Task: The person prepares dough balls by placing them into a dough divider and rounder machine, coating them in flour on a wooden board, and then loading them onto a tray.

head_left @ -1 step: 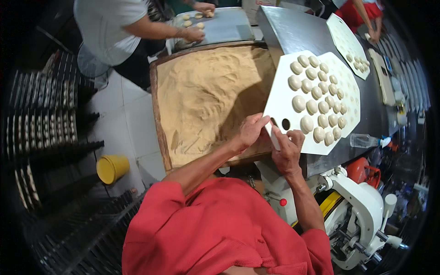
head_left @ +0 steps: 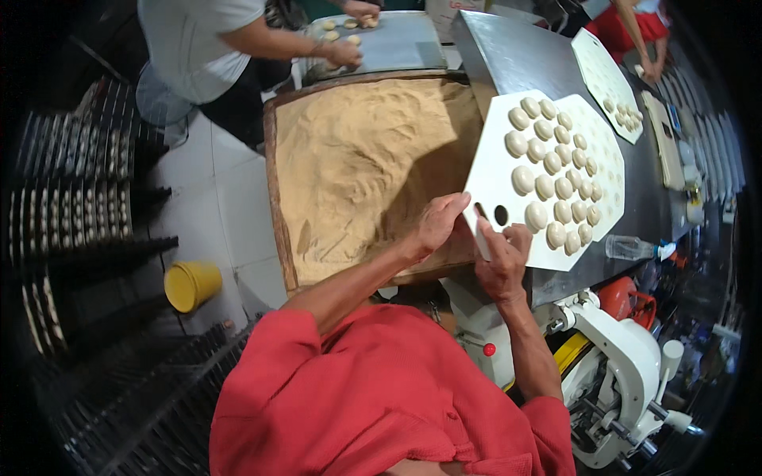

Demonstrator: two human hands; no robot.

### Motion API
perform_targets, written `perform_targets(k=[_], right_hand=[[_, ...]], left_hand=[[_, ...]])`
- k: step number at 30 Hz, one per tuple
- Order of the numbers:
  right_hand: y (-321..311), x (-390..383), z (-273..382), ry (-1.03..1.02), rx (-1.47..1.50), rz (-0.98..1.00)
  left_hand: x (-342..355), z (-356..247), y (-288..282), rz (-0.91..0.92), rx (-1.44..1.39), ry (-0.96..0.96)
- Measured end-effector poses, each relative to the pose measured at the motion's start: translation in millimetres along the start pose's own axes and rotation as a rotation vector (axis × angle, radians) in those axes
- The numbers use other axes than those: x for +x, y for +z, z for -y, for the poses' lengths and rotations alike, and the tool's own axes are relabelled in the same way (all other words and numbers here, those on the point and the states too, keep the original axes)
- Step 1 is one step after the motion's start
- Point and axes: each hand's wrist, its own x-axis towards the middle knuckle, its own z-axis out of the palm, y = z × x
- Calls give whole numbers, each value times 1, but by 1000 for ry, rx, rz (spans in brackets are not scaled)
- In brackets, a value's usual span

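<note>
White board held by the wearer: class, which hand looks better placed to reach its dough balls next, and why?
Probably the right hand: it lies closer to the nearest dough balls. Both hands hold the white board, but the left hand is at its left corner, farther from them.

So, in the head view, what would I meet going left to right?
Dark rack, yellow bucket, wooden-rimmed tray of tan powder, white board with pale dough balls, clear bottle.
</note>
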Motion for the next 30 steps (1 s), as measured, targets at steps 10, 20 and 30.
perform_targets(k=[10,20,30], right_hand=[[-139,62,134,45,115,-214],[-224,121,43,665,622,-697],[157,23,-108,1050,144,250]], left_hand=[[62,-38,26,195,-643,318],[-27,39,-188,-681,-372,466],[-76,183,-325,-1051,62,91]])
